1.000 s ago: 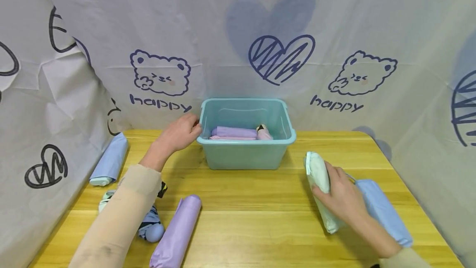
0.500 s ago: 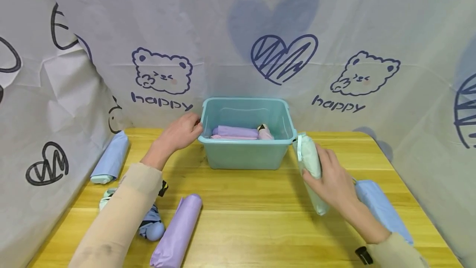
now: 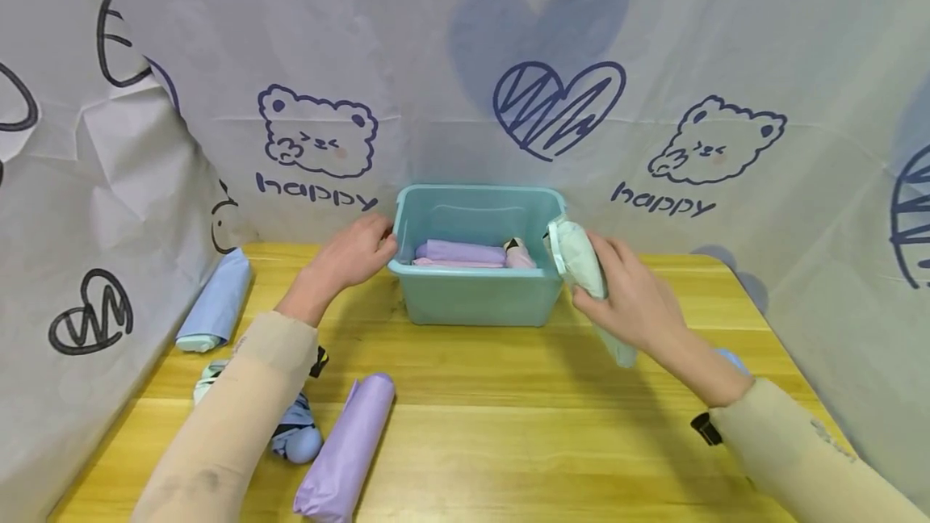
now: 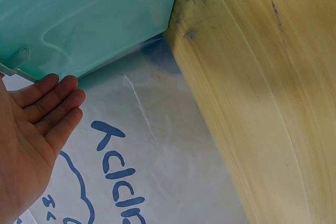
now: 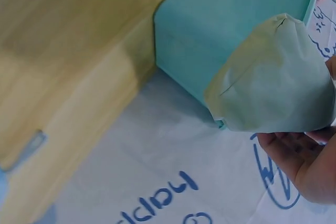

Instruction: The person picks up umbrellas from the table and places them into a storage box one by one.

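Note:
My right hand (image 3: 632, 297) grips a mint-green folded umbrella (image 3: 579, 258) in its sleeve, tilted, its upper end overlapping the right rim of the teal bin (image 3: 472, 297) in the head view. The right wrist view shows the sleeve's end (image 5: 273, 82) close in front of the bin's side, with fingers (image 5: 283, 153) beneath it. My left hand (image 3: 352, 253) is at the bin's left rim. In the left wrist view its fingers (image 4: 58, 108) lie fairly straight beside the outer wall; the thumb is mostly hidden. Inside the bin lie a purple bundle (image 3: 465, 253) and pinkish ones (image 3: 518, 255).
A purple sleeved umbrella (image 3: 347, 446) lies at the front left. My left sleeve partly covers a blue umbrella with a ball handle (image 3: 301, 442). A blue bundle (image 3: 216, 301) lies by the left edge. My right forearm mostly hides another blue bundle (image 3: 732, 360).
My right hand has carried the mint-green umbrella up and left, from the table's right side to the bin's right rim. The left hand has stayed at the left rim.

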`<state>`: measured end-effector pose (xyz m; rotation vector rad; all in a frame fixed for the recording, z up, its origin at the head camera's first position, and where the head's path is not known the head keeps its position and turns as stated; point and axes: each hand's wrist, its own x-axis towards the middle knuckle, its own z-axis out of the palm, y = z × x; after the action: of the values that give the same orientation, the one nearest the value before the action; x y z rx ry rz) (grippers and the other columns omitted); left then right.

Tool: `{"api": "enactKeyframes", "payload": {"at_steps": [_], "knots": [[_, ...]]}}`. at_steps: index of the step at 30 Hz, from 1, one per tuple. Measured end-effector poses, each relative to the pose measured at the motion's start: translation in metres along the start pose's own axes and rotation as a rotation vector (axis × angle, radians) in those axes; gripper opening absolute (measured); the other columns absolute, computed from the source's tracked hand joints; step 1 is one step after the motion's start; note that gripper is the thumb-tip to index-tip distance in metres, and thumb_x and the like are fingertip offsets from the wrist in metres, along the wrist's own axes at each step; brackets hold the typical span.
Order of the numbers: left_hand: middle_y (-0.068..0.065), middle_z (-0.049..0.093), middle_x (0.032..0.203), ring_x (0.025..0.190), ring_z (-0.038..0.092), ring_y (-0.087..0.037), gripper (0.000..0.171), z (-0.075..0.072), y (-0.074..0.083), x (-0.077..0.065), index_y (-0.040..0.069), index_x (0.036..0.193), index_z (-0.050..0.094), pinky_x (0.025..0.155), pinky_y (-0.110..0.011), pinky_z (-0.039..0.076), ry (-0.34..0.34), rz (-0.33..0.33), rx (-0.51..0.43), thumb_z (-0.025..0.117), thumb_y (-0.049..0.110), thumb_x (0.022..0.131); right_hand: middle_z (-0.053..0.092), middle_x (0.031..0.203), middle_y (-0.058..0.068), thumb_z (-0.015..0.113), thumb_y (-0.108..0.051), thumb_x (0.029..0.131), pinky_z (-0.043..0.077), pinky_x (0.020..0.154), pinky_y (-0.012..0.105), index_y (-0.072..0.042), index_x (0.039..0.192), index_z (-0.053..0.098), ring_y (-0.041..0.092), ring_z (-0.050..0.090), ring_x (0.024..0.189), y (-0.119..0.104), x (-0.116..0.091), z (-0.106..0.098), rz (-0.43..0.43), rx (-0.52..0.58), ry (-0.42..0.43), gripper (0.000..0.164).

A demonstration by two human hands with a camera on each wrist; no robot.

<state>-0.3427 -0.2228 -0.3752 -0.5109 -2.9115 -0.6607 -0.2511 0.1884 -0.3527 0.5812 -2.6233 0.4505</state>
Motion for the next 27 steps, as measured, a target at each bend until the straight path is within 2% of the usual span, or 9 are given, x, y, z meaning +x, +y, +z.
{"api": "enactKeyframes", "payload": {"at_steps": [11,16,20,27], "knots": [[-0.009,0.062,0.108,0.09,0.056,-0.027,0.03,0.001,0.003,0.0,0.007,0.108,0.062,0.077,-0.043,0.048,0.003,0.009,0.01,0.044,0.03,0.101,0.057,0.137,0.021,0.07,-0.033,0.088,0.058,0.063,0.049,-0.006,0.155,0.043,0.033,0.065,0.095,-0.009,0.046,-0.013,-0.16,-0.136,-0.213,0.078],[-0.01,0.062,0.107,0.09,0.056,-0.027,0.031,-0.001,0.003,0.0,0.007,0.107,0.062,0.077,-0.043,0.048,0.005,0.012,-0.001,0.043,0.031,0.1,0.057,0.136,0.021,0.072,-0.033,0.087,0.058,0.064,0.047,-0.005,0.154,0.044,0.032,0.065,0.093,-0.016,0.064,-0.016,-0.258,-0.19,-0.279,0.078],[-0.01,0.062,0.109,0.091,0.056,-0.027,0.033,-0.002,0.002,0.0,0.007,0.11,0.062,0.078,-0.043,0.049,0.002,0.003,0.004,0.043,0.032,0.1,0.06,0.13,0.02,0.071,-0.034,0.087,0.056,0.06,0.044,-0.004,0.152,0.047,0.029,0.064,0.087,-0.023,0.077,-0.016,-0.333,-0.221,-0.32,0.076],[-0.01,0.063,0.112,0.093,0.057,-0.027,0.033,-0.003,0.002,0.0,0.007,0.113,0.062,0.08,-0.044,0.05,-0.011,-0.001,0.017,0.044,0.031,0.102,0.062,0.124,0.017,0.072,-0.038,0.088,0.053,0.056,0.038,-0.007,0.152,0.049,0.026,0.061,0.084,-0.034,0.102,-0.01,-0.371,-0.236,-0.408,0.076]]}}
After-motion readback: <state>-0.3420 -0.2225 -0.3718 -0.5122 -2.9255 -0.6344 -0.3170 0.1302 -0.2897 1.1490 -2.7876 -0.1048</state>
